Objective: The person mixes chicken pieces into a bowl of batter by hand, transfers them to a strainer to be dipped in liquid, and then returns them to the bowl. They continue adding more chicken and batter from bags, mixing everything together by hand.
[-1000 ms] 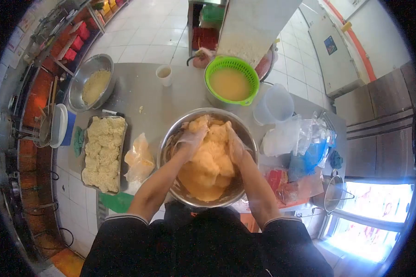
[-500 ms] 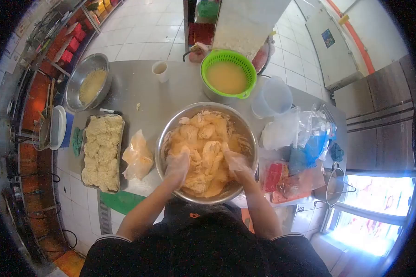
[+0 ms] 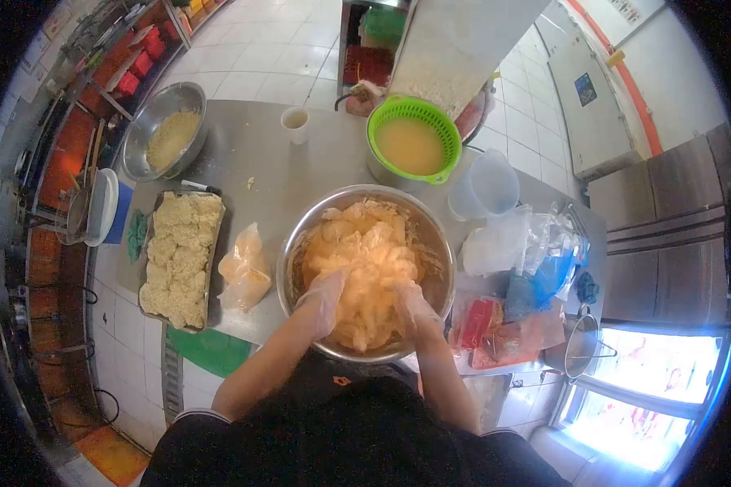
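Note:
A large steel mixing bowl (image 3: 439, 276) stands at the near edge of the table, holding chicken pieces (image 3: 365, 268) coated in wet orange batter. Both my hands wear clear plastic gloves and are inside it. At the left of the heap, my left hand (image 3: 325, 299) is closed on coated pieces, its fingertips buried. My right hand (image 3: 415, 310) grips the heap from the opposite side, fingers partly hidden. Between them the pieces are bunched up and slightly blurred. Left of the bowl lies a clear bag of orange powder (image 3: 246, 272).
A tray of pale crumbly coated pieces (image 3: 179, 260) sits at left, a steel bowl of crumbs (image 3: 170, 142) behind it. At the back are a white cup (image 3: 296, 126), a green colander (image 3: 453, 142) with cloudy liquid, and a plastic jug (image 3: 486, 187). Plastic bags (image 3: 548, 276) lie at right.
My hands have moved inward and gathered the coated chicken into a higher mound between them. The whole view has shifted slightly with my head.

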A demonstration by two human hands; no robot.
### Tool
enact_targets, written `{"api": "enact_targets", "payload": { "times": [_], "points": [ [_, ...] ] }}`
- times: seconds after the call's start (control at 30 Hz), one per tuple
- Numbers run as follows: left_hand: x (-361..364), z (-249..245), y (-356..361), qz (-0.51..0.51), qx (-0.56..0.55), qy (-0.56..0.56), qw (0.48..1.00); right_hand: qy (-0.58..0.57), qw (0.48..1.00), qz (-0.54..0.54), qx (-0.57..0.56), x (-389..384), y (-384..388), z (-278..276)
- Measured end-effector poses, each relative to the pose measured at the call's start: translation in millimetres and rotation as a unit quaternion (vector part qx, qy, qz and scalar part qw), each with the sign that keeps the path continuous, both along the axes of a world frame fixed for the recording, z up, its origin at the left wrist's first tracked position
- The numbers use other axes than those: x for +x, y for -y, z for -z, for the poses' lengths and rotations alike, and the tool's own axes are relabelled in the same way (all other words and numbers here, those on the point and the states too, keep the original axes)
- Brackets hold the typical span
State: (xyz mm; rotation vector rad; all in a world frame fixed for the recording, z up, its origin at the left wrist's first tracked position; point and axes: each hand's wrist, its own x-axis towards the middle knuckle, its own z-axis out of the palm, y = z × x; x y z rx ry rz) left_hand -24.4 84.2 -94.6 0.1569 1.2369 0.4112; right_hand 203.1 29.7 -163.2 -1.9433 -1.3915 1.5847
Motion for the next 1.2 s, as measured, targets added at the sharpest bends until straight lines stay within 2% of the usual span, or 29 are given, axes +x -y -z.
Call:
{"api": "enact_targets", "payload": {
  "times": [0.03, 0.1, 0.13, 0.2, 0.23, 0.3, 0.37, 0.43, 0.47, 0.53, 0.6, 0.67, 0.73, 0.77, 0.8, 0.83, 0.9, 0.93, 1.0, 1.03, 1.07, 1.1, 1.17, 1.2],
  "points": [
    [-4.4, -11.6, 2.0, 0.041, 0.040, -0.077, 0.995, 0.088, 0.974, -0.147, 0.149, 3.7, 2.7, -36.5],
    [-12.5, -30.6, -1.5, 0.140, 0.125, -0.223, 0.956, 0.072, 0.964, -0.137, 0.218, 11.5, 4.6, -51.9],
    [-13.5, -38.2, -6.4, 0.167, 0.154, -0.276, 0.934, -0.030, 0.989, 0.016, 0.141, 13.9, 0.0, -50.3],
    [-7.7, -39.0, -23.9, 0.167, 0.191, -0.337, 0.907, 0.041, 0.988, 0.113, 0.098, 14.9, -9.0, -48.2],
    [-2.6, -36.4, -34.5, 0.158, 0.208, -0.365, 0.894, 0.212, 0.966, 0.056, 0.138, 6.2, -20.7, -66.3],
    [7.5, -30.0, -53.9, 0.160, 0.219, -0.394, 0.878, 0.235, 0.966, 0.096, 0.042, -2.0, -60.8, -77.3],
    [19.8, -22.6, -72.9, 0.185, 0.205, -0.393, 0.877, 0.239, 0.962, 0.126, -0.028, -5.7, -98.9, -73.4],
    [29.1, 36.5, -88.8, 0.140, 0.300, -0.399, 0.855, 0.166, 0.977, 0.131, -0.034, -3.7, -122.4, -52.9],
    [32.3, 64.4, -99.1, 0.120, 0.346, -0.401, 0.839, 0.091, 0.985, 0.144, -0.027, -2.1, -132.9, -42.6],
    [35.7, 92.8, -106.4, 0.110, 0.259, -0.261, 0.924, -0.074, 0.981, 0.177, -0.033, 0.3, -142.4, -24.8],
    [31.0, 108.2, -121.3, 0.098, 0.168, -0.115, 0.974, -0.174, 0.967, 0.180, -0.047, 1.7, -144.4, -22.4],
    [6.5, 124.0, -111.6, 0.111, 0.243, -0.057, 0.962, -0.204, 0.967, 0.145, -0.044, -0.7, -137.3, -39.9],
    [-28.5, 122.1, -104.0, 0.262, 0.360, -0.093, 0.890, -0.186, 0.979, 0.081, -0.017, -5.5, -120.4, -69.8],
    [-47.8, 102.4, -102.2, 0.398, 0.433, -0.152, 0.794, -0.166, 0.985, 0.052, 0.001, -6.6, -109.2, -88.0],
    [-51.3, 78.4, -93.5, 0.446, 0.460, -0.187, 0.744, -0.144, 0.989, 0.027, 0.010, -9.6, -97.8, -115.6],
    [-54.8, 54.5, -84.8, 0.489, 0.486, -0.223, 0.689, -0.051, 0.994, -0.024, 0.097, -11.1, -87.1, -118.8],
    [-42.0, -4.1, -63.8, 0.425, 0.474, -0.267, 0.724, 0.136, 0.946, -0.127, 0.265, -17.0, -51.5, -117.7],
    [-39.4, -15.2, -57.6, 0.390, 0.466, -0.289, 0.739, 0.208, 0.916, -0.153, 0.306, -17.1, -33.7, -106.0],
    [-64.6, 21.1, -25.3, 0.379, 0.523, -0.320, 0.693, 0.345, 0.833, -0.202, 0.382, -11.6, -3.3, -75.6],
    [-58.4, -32.1, -17.0, 0.381, 0.452, -0.294, 0.751, 0.329, 0.858, -0.227, 0.324, -8.0, 4.4, -91.7],
    [-54.1, -63.1, -10.4, 0.381, 0.375, -0.264, 0.803, 0.259, 0.920, -0.160, 0.246, -6.9, 8.5, -117.2],
    [-54.4, -63.8, 2.5, 0.405, 0.432, -0.335, 0.733, 0.185, 0.965, -0.091, 0.162, -6.1, 10.8, -145.6],
    [-51.7, -47.7, 8.7, 0.336, 0.356, -0.295, 0.821, 0.094, 0.995, 0.032, 0.020, 3.6, 7.2, -147.8],
    [-49.6, -33.1, 10.5, 0.300, 0.315, -0.273, 0.858, 0.080, 0.993, 0.086, -0.033, 12.2, 1.4, -118.3]
  ]
}}
